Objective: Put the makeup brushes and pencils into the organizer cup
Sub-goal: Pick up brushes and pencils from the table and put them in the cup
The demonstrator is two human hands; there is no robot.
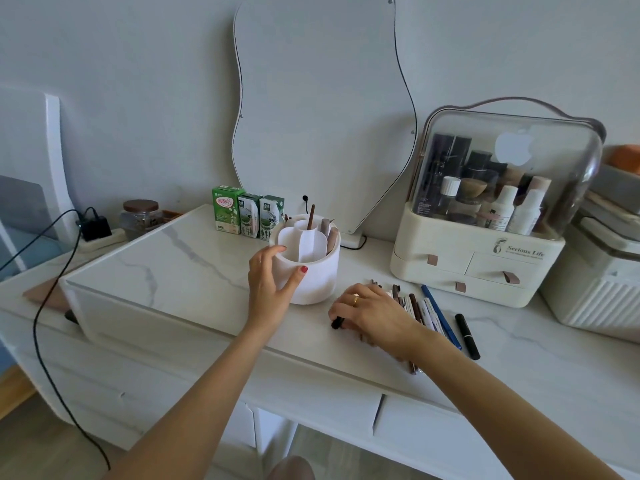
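Centrally, white cylindrical organizer cup, partitioned, a brown pencil upright inside, stands on the marbled tabletop; left hand wraps its wall. Right hand pinches a black pencil beside the pencil row.

I see a pale grey painted wall behind the white marble-patterned table, with a wavy-edged frameless mirror standing against the wall in soft daylight.

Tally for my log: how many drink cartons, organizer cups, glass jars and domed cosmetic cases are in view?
Drink cartons: 3
Organizer cup: 1
Glass jar: 1
Domed cosmetic case: 1
Total: 6
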